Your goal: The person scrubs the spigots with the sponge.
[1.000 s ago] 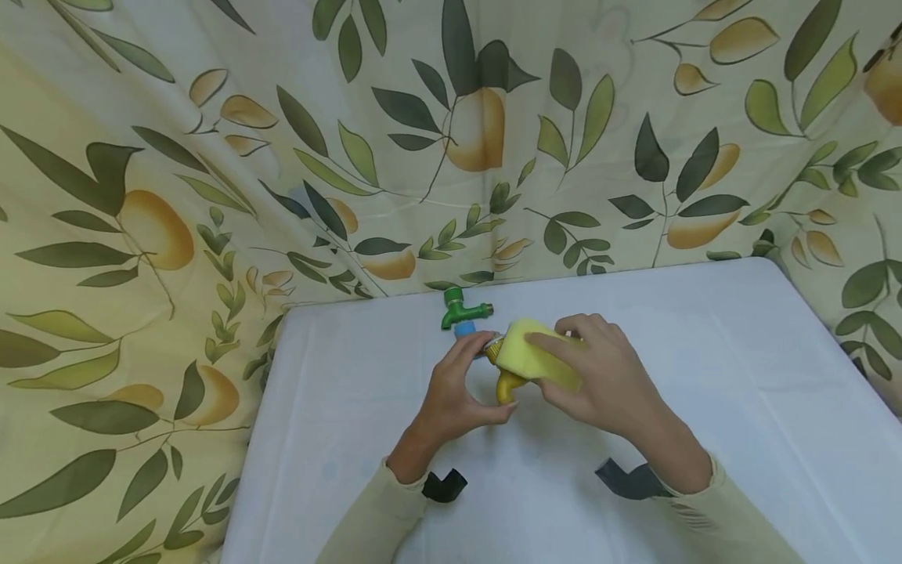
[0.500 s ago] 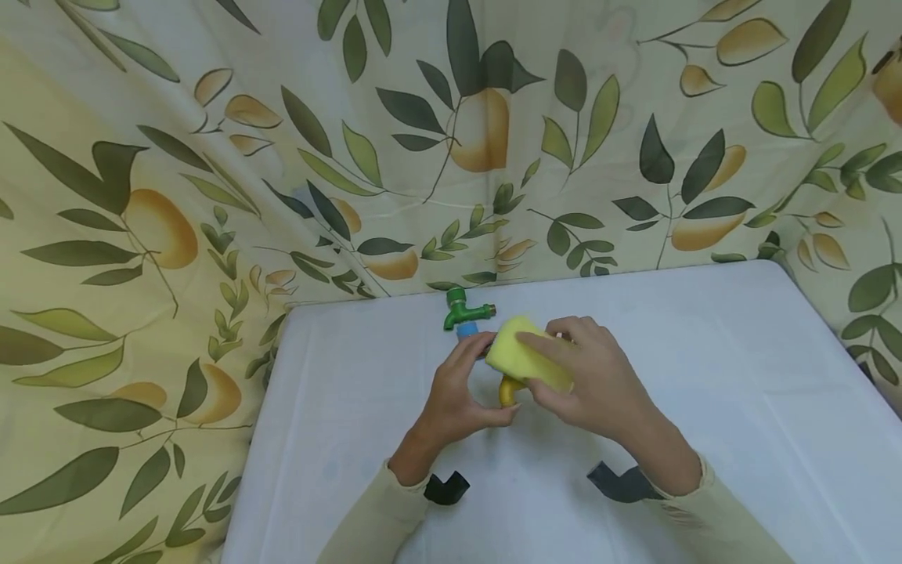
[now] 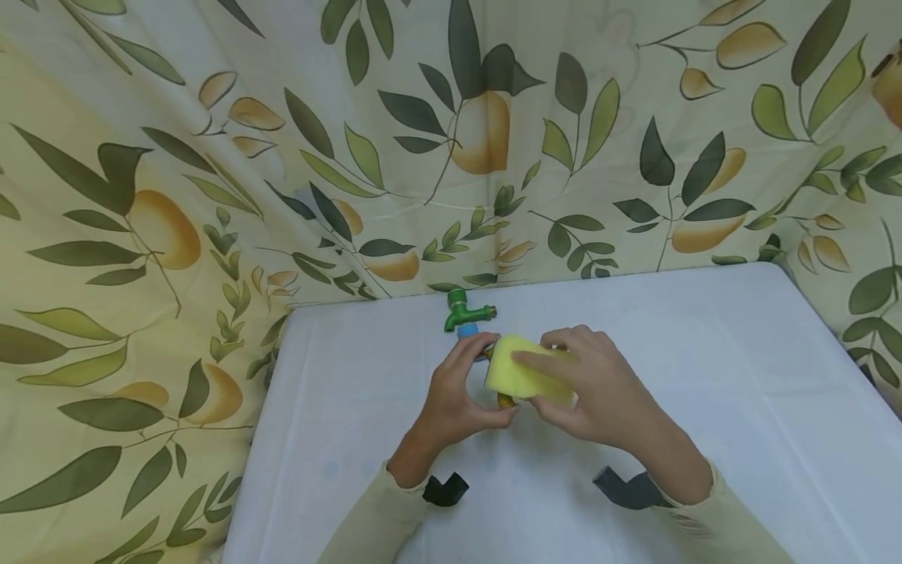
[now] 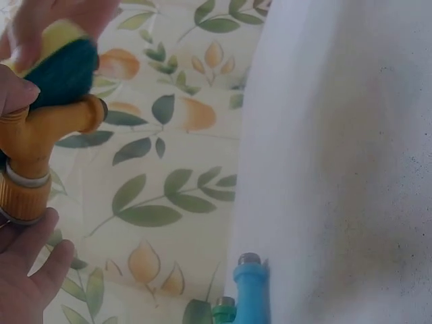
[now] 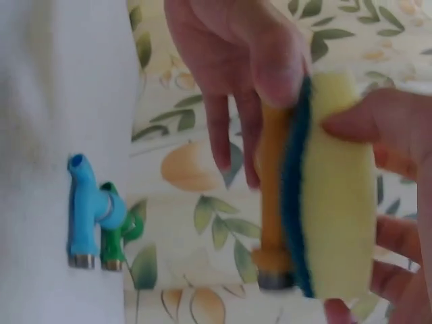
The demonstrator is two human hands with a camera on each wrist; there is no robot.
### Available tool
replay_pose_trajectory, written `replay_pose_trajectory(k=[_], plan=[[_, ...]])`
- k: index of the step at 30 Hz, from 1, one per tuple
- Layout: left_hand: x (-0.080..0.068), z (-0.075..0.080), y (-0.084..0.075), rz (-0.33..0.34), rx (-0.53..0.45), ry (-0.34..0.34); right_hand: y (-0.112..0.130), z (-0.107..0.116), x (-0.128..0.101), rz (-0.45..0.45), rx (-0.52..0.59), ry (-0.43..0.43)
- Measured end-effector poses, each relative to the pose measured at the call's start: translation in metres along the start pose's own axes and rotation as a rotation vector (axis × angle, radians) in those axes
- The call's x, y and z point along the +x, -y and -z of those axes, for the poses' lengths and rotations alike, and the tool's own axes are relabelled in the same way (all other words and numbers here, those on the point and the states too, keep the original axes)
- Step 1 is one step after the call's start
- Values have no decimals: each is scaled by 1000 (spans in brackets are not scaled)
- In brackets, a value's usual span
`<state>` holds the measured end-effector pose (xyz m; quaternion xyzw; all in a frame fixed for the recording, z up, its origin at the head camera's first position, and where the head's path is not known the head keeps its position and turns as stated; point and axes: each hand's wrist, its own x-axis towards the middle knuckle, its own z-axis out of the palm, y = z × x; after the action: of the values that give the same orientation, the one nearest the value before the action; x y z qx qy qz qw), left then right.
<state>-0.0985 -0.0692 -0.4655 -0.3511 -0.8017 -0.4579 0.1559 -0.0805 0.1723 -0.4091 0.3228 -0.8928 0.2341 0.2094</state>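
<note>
My left hand [image 3: 451, 395] holds a yellow-orange tap [image 4: 57, 128] above the table, fingers at one end and thumb at the other. My right hand [image 3: 609, 392] grips a yellow sponge [image 3: 521, 372] with thumb and fingers. The sponge's dark green scouring side [image 5: 297, 196] lies against the tap's body, as the right wrist view shows. From the head view, the sponge hides most of the tap; only small orange bits show beside the left fingers and thumb.
A green tap [image 3: 461, 313] lies near the table's back edge, with a blue tap [image 5: 84, 223] just in front of it. Two black elbow-shaped pieces [image 3: 446, 489] [image 3: 629, 489] lie close to the forearms on the white-covered table [image 3: 338, 439]. A leaf-patterned curtain [image 3: 395, 157] hangs behind.
The sponge has shifted along the tap, first a little left, then nearer the person, and covers more of it now. My left hand has stayed almost still.
</note>
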Motion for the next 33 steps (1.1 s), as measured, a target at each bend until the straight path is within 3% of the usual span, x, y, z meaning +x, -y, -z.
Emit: replay_pose_trajectory(k=[7,13,19,25,33], plan=[[-1,2,-2,10,-12,-14,-8,2,-3,-99,-27,-65],[-1,3,-4,3,-12,8,-5,2,-5,-15,20,-26],[-1,2,-5,-9,-15,-1,-8,3,-5,-86,-7,-94],[-2,1,-5,-18,-10,19,-1,1,-5,-4,31,-31],[-1,0,-8,6,-42,39,1,-3,-3,-42,30,-62]])
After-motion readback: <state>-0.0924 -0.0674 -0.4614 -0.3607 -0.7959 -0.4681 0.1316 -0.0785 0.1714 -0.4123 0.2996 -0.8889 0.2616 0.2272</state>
